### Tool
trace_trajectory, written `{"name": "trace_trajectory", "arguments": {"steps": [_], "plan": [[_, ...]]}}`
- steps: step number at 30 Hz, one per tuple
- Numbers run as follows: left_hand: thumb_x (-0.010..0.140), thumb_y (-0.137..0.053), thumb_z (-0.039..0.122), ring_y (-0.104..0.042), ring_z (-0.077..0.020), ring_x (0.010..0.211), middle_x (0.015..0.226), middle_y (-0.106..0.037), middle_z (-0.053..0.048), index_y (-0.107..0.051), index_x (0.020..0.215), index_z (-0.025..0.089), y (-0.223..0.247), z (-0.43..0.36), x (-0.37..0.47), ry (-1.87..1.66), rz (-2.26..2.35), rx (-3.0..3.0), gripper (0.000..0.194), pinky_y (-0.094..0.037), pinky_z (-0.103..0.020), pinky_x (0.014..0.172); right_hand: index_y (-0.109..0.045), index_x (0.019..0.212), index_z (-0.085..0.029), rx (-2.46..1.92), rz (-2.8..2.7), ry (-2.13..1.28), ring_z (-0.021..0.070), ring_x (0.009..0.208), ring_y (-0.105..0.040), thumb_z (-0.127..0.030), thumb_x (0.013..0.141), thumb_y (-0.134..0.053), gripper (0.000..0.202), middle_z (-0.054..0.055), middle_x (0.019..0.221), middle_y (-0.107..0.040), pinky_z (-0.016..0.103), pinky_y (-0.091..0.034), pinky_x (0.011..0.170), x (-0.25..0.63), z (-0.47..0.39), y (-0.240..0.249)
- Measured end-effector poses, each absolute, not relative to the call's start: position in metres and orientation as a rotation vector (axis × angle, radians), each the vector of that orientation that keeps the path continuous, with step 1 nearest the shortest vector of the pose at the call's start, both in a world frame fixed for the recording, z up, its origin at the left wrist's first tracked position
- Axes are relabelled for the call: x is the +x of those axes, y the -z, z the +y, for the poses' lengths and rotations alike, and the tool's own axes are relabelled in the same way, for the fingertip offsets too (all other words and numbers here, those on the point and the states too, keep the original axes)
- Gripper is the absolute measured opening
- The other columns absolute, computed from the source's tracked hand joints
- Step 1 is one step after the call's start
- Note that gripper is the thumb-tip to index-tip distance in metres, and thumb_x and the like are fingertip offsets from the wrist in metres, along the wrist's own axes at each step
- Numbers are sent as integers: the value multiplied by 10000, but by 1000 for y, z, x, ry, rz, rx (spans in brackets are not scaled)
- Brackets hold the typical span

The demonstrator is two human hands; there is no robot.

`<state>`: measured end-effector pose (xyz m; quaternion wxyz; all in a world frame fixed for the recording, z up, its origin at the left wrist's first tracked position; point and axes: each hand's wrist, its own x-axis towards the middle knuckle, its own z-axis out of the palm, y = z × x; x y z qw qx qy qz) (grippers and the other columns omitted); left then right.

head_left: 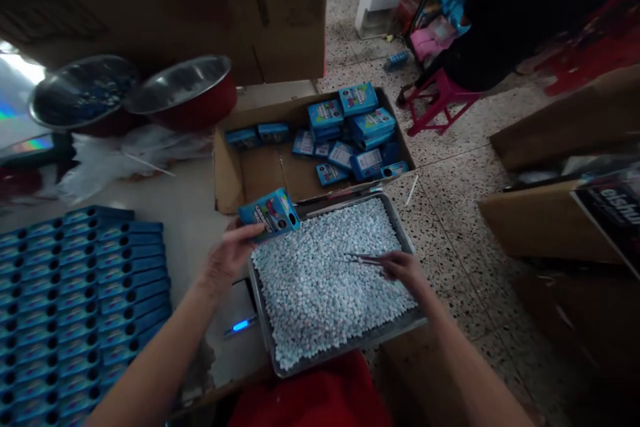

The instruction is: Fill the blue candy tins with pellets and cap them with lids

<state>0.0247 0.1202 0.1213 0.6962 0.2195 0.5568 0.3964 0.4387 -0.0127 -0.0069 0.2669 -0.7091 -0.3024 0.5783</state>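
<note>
My left hand (233, 250) grips a small blue printed box (270, 212), tilted over the upper left corner of a metal tray. The tray (345, 345) is heaped with small pale blue and white pieces (330, 273), too small to name. In my right hand (397, 265) is a pair of dark tweezers (363, 257), fingers closed round it, its tips pointing left just over or among the pieces. Whether the tips pinch a piece, I cannot tell. Behind the tray an open cardboard carton (260, 177) holds several more blue boxes (373, 121).
Rows of blue boxes (80, 293) stand stacked on the left. A device with a lit blue display (241, 325) lies beside the tray. Two metal bowls (187, 90) sit at back left before a large cardboard box (200, 7). A person (520, 20) sits on a pink stool (445, 100).
</note>
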Motion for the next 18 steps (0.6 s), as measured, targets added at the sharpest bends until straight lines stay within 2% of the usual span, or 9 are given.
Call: {"name": "trace_trajectory", "arguments": {"steps": [4,7,11,18], "plan": [[555,-877,263,-709,-240,883,918,-745,-3,-656,992,219,-81,73,9,-849,1349,594,492,-553,-354,840,-686,750,-167,-1788,-652,-1900,123,402,-534,-358,600,-788,264,-25,489,-605,214,-413,398,340,17,37],[471,-917,247,-675,-197,794,857,-694,28,-587,993,219,-52,66,-8,-764,1425,790,618,-522,-300,758,-701,785,-162,-1748,-573,-1999,105,415,-546,-335,612,-794,261,-14,536,-641,202,-440,419,327,18,37],[458,-909,264,-621,-158,762,863,-634,41,-550,954,216,-32,67,-17,-733,1486,974,614,-489,-261,711,-727,857,-155,-1690,-456,-2053,73,432,-547,-314,627,-837,300,-9,571,-657,164,-437,433,359,5,8],[489,-883,260,-600,-146,848,950,-603,36,-493,911,222,-35,57,6,-853,1380,950,576,-490,-253,743,-765,960,-136,-1519,-422,-2003,60,451,-575,-332,648,-906,395,13,632,-696,135,-451,431,371,12,-72]]}}
